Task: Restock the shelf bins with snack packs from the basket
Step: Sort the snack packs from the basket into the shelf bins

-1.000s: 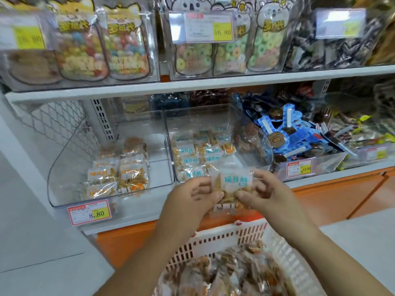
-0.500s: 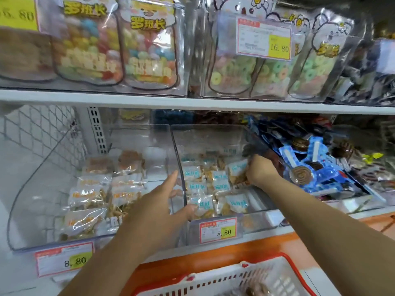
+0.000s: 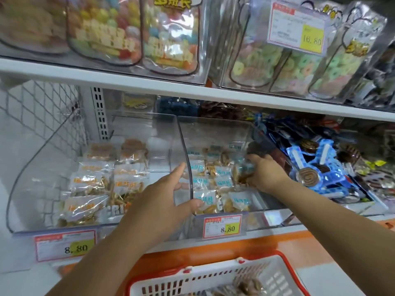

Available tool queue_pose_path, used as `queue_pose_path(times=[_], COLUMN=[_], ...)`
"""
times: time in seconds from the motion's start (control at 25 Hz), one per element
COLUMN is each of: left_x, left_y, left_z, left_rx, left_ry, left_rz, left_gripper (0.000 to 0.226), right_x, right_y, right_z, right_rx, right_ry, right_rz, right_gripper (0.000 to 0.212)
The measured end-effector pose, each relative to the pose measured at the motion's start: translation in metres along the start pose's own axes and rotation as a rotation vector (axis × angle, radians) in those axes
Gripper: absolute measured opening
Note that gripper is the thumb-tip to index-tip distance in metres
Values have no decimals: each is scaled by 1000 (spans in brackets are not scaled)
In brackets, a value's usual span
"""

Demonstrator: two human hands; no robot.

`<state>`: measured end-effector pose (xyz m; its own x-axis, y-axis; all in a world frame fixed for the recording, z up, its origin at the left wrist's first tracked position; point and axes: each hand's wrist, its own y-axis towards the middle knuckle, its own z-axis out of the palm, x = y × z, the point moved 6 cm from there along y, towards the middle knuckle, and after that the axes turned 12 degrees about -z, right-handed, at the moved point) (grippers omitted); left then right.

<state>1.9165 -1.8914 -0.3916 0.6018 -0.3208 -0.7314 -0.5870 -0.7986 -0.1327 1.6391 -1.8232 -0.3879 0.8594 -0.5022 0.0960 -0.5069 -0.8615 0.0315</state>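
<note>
Right hand [image 3: 264, 174] gripping crinkly clear snack pack [image 3: 242, 170] inside transparent curved plastic bin [image 3: 213, 133], two o'clock from left hand [image 3: 168, 199], spread wide against bin's wall. White slotted basket [image 3: 213, 283] at six.

- left bin [image 3: 53, 167] and middle bin [image 3: 213, 133] side by side on lower shelf [image 3: 277, 233], packs in both
- lollipop bin [image 3: 333, 195] right of middle bin
- basket [image 3: 284, 261] near, below shelf
- bagged candy on upper shelf [image 3: 128, 82]

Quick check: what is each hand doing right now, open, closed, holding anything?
Left hand: open, fingers spread around the clear bin's front edge.
Right hand: closed on a snack pack inside that bin.
</note>
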Motion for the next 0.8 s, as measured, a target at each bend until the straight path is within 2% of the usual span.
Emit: queue_pose_path(times=[0.12,0.32,0.4,0.52,0.56,0.6,0.68,0.76,0.8], left_x=[0,-4,-5,-8,-12,-17,-24,-18,-9], left_y=[2,0,-7,-28,-40,-52,-77,-99,-110], left_z=[-1,-3,-4,-2,2,6,27,65,88], left_rx=[-10,-49,-103,-256,-321,-384,-420,-331,-241], left_ry=[-9,6,16,41,77,117,187,215,222], left_rz=[-7,21,51,122,176,250,401,488,475], left_gripper=[91,89,86,77,73,69,61,56,54], right_x=[-3,-6,-5,7,11,10,0,-24,-36], right_y=[4,4,-17,-105,-142,-171,-210,-235,-251], right_z=[18,23,-3,-40,-35,-16,47,131,169], right_rx=[160,145,-69,-593,-678,-688,-525,-138,78], right_ry=[-38,61,146,457,582,663,658,494,410], right_rz=[-7,-5,-46,-145,-155,-149,-82,60,136], right_gripper=[63,59,56,38,34,32,31,33,41])
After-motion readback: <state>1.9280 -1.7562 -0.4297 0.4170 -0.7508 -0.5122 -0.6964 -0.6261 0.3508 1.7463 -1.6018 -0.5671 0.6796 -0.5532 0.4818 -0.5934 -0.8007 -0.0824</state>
